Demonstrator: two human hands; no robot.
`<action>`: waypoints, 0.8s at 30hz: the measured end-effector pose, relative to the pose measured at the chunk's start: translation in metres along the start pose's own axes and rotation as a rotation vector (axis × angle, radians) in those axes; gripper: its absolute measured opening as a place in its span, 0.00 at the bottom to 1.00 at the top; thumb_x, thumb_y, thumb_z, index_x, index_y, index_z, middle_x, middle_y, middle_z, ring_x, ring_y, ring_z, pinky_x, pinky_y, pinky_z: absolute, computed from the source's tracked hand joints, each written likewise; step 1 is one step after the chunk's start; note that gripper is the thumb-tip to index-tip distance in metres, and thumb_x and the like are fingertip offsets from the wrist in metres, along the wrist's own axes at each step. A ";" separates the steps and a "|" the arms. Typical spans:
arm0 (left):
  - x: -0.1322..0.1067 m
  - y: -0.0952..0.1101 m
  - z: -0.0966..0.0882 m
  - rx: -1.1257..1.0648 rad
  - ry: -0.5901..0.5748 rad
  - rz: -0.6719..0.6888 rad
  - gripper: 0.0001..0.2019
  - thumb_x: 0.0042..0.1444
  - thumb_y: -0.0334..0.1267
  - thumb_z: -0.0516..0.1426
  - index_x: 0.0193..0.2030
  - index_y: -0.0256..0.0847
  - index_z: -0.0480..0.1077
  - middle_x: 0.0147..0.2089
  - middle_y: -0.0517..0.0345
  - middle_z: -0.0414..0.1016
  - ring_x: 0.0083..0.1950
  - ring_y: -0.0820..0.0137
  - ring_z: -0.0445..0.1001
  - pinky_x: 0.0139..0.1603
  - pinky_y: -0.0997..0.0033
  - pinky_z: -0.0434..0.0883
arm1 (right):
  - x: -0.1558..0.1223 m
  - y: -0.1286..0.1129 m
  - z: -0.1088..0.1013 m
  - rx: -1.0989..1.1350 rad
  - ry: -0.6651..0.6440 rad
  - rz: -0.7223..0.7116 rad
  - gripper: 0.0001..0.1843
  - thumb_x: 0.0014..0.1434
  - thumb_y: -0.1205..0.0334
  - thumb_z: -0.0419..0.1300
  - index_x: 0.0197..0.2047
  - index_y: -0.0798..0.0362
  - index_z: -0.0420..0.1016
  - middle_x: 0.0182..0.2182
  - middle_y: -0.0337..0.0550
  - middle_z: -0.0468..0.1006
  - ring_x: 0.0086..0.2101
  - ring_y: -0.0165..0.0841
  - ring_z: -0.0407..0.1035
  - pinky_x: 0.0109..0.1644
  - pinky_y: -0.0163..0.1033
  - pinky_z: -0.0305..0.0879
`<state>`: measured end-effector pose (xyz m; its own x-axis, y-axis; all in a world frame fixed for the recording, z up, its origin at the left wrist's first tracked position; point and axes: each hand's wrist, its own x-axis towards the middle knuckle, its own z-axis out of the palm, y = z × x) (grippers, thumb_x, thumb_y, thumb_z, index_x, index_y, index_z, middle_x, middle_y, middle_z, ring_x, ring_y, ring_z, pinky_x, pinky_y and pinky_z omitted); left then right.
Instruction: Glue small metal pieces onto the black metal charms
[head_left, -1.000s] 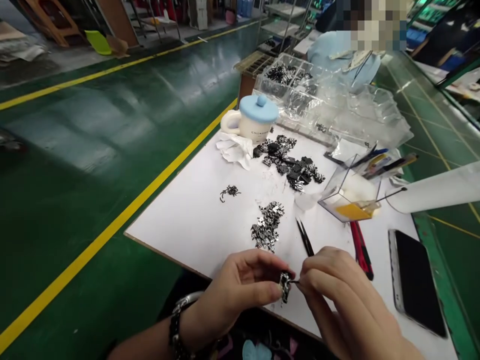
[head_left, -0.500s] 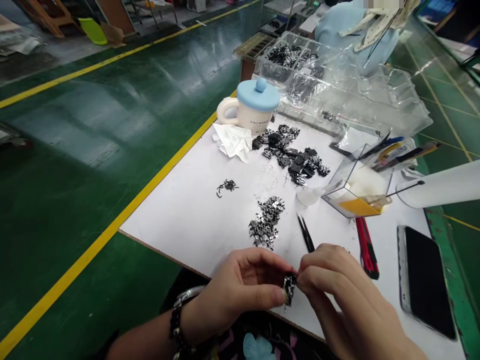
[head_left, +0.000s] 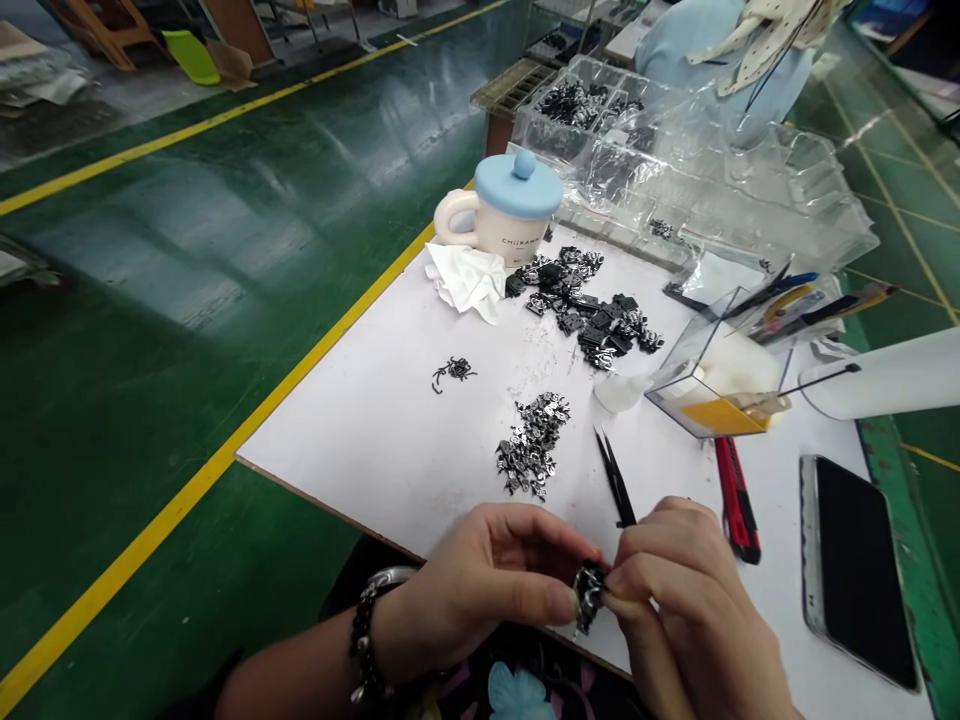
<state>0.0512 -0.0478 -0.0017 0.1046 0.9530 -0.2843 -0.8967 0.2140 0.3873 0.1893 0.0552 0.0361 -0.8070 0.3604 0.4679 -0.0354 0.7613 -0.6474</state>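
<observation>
Black-and-silver metal piece [head_left: 589, 597] clamped between the fingertips of left hand [head_left: 487, 570] and right hand [head_left: 694, 600], its shape half hidden and hard to make out. Slim black tweezers [head_left: 615, 478] just beyond the right hand, lower end hidden behind the fingers; contact impossible to tell. Beaded bracelet [head_left: 364, 640] on the left wrist.

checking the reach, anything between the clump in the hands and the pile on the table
Only the left hand: its fingers curl round the side of the clump facing the pile. Past them, just bare white table up to the pile.
</observation>
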 end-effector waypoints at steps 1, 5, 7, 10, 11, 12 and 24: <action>0.000 0.000 0.000 -0.003 0.007 -0.008 0.17 0.40 0.35 0.72 0.39 0.36 0.77 0.34 0.56 0.77 0.36 0.76 0.74 0.38 0.81 0.69 | 0.000 -0.001 0.001 -0.031 0.017 -0.015 0.07 0.60 0.78 0.51 0.38 0.59 0.65 0.34 0.42 0.65 0.35 0.30 0.60 0.46 0.46 0.57; -0.001 0.001 -0.001 0.037 0.020 0.007 0.17 0.40 0.36 0.72 0.39 0.37 0.78 0.35 0.57 0.77 0.37 0.76 0.73 0.40 0.80 0.68 | 0.002 0.000 -0.004 -0.103 -0.027 -0.120 0.08 0.58 0.80 0.53 0.38 0.61 0.66 0.35 0.44 0.66 0.36 0.30 0.61 0.44 0.46 0.56; -0.003 0.002 -0.003 0.103 0.009 0.041 0.16 0.42 0.35 0.71 0.40 0.38 0.78 0.38 0.56 0.76 0.40 0.75 0.72 0.42 0.78 0.68 | 0.003 0.000 -0.008 -0.145 -0.054 -0.159 0.08 0.57 0.81 0.53 0.38 0.62 0.66 0.35 0.44 0.66 0.36 0.30 0.61 0.43 0.45 0.55; -0.005 0.003 -0.005 0.193 -0.022 0.107 0.15 0.44 0.34 0.70 0.41 0.39 0.78 0.39 0.55 0.75 0.43 0.72 0.71 0.46 0.74 0.67 | 0.001 0.000 -0.012 -0.145 -0.110 -0.181 0.08 0.58 0.81 0.53 0.38 0.61 0.66 0.35 0.44 0.67 0.37 0.30 0.61 0.44 0.45 0.55; -0.006 0.003 -0.006 0.201 -0.037 0.117 0.15 0.45 0.34 0.70 0.41 0.39 0.78 0.40 0.55 0.75 0.44 0.72 0.70 0.47 0.73 0.67 | 0.000 0.000 -0.012 -0.117 -0.123 -0.159 0.08 0.59 0.80 0.53 0.39 0.60 0.66 0.34 0.44 0.67 0.36 0.30 0.62 0.44 0.45 0.55; -0.006 0.003 -0.006 0.197 -0.055 0.118 0.14 0.45 0.34 0.70 0.41 0.39 0.78 0.40 0.55 0.75 0.44 0.71 0.70 0.47 0.73 0.67 | -0.001 0.000 -0.011 -0.076 -0.130 -0.123 0.08 0.59 0.80 0.53 0.39 0.60 0.66 0.34 0.43 0.67 0.36 0.30 0.62 0.45 0.45 0.56; -0.015 0.005 0.000 0.145 -0.145 0.142 0.14 0.41 0.29 0.71 0.37 0.40 0.79 0.39 0.56 0.75 0.42 0.70 0.73 0.46 0.73 0.69 | 0.008 -0.003 -0.005 0.421 -0.161 0.245 0.05 0.63 0.56 0.56 0.40 0.47 0.68 0.31 0.40 0.66 0.32 0.30 0.67 0.32 0.32 0.70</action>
<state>0.0449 -0.0604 0.0048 0.0520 0.9943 -0.0931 -0.8371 0.0942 0.5389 0.1859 0.0584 0.0446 -0.9006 0.3882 0.1953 -0.0417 0.3701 -0.9281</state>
